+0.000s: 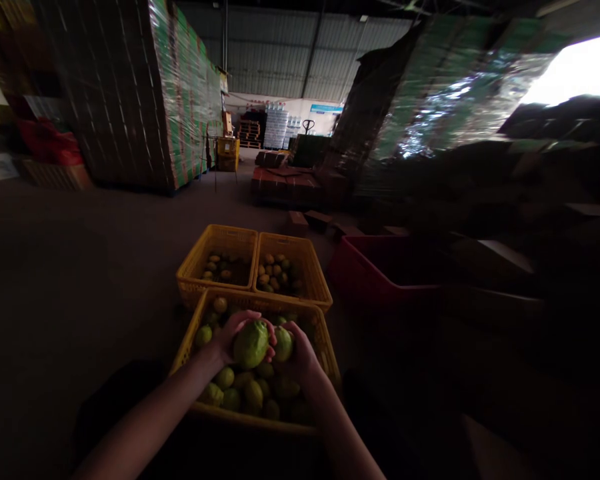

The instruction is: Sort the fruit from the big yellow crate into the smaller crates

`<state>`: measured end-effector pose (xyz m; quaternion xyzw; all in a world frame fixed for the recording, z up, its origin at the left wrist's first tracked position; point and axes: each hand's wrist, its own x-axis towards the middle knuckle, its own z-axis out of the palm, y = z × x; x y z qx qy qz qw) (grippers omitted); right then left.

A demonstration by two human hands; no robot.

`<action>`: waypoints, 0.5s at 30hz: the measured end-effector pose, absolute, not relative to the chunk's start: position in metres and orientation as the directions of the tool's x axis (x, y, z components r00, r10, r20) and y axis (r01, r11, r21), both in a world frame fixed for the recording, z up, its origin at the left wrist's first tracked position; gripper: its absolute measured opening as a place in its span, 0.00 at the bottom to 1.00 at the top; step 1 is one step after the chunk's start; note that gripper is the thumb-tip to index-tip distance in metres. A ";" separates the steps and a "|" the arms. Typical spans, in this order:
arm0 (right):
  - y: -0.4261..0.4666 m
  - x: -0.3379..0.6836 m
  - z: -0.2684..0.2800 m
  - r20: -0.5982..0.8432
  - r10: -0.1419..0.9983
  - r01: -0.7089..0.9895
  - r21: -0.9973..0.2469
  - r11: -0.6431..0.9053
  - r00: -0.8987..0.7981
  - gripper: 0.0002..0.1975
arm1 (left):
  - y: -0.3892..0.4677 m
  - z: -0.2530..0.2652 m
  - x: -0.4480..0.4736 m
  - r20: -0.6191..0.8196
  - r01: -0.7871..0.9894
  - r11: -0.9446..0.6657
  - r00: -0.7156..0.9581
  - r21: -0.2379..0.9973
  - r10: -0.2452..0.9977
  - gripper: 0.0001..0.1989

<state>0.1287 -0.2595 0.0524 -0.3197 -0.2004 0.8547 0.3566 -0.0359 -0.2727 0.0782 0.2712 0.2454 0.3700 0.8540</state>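
My left hand (230, 337) is closed around a large green fruit (251, 345) with a bumpy, shiny skin. It may be a lemon or a guava; I cannot tell which. A smaller, rounder green fruit (283, 344) sits in my right hand (303, 353), whose fingers curl around it. Both hands are close together, above the near yellow plastic crate (260, 418). Inside that crate lie several more green and yellowish fruits (253, 393), partly covered by my hands and forearms.
Behind the near crate, two yellow crates, left (193, 273) and right (317, 283), hold yellower fruits. A red bin (365, 267) stands to the right. Flattened cardboard (285, 183) lies ahead. Tall wrapped stacks rise at left (180, 93) and right (405, 100). The right side is dark.
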 end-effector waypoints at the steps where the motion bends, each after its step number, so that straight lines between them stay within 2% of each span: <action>1: -0.260 0.129 0.051 -0.416 0.735 -0.475 -0.571 -0.670 -0.536 0.13 | -0.273 0.078 -0.036 -0.228 -0.479 0.586 0.614 0.654 0.756 0.16; 6: -0.261 0.133 0.054 -0.409 0.722 -0.475 -0.555 -0.682 -0.558 0.13 | -0.271 0.079 -0.041 -0.249 -0.452 0.587 0.609 0.671 0.753 0.19; 11: -0.260 0.131 0.056 -0.348 0.739 -0.485 -0.582 -0.653 -0.577 0.13 | -0.275 0.074 -0.048 -0.276 -0.450 0.592 0.589 0.669 0.760 0.17; 15: -0.262 0.125 0.048 -0.352 0.738 -0.459 -0.608 -0.648 -0.575 0.10 | -0.282 0.070 -0.052 -0.282 -0.417 0.609 0.617 0.674 0.735 0.16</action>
